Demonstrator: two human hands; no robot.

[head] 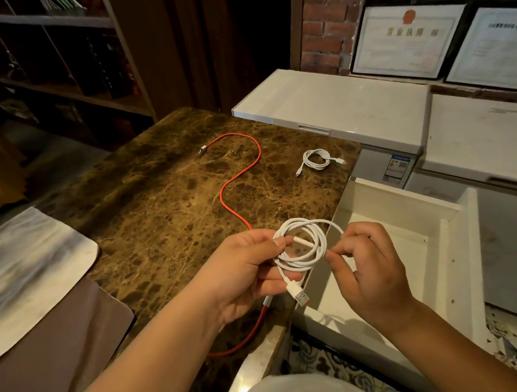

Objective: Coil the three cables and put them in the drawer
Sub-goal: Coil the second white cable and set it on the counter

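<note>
Between my two hands hangs a white cable point(312, 247), wound in several loops, its USB plug dangling below. My left hand point(246, 271) pinches the left side of the coil. My right hand point(366, 267) pinches the right side with thumb and forefinger. A second white cable point(317, 160) lies coiled near the far right corner of the marble counter point(155, 207). An orange cable point(242, 178) snakes uncoiled across the counter and runs under my left hand. The white drawer point(452, 238) stands open to the right of the counter, just beneath the coil.
Two white chest freezers point(337, 103) stand behind the counter and drawer. Framed certificates point(407, 40) lean on the brick wall. A pale cloth point(24, 274) covers the counter's left end. Bookshelves point(42, 59) fill the back left. Patterned floor tiles show below the drawer.
</note>
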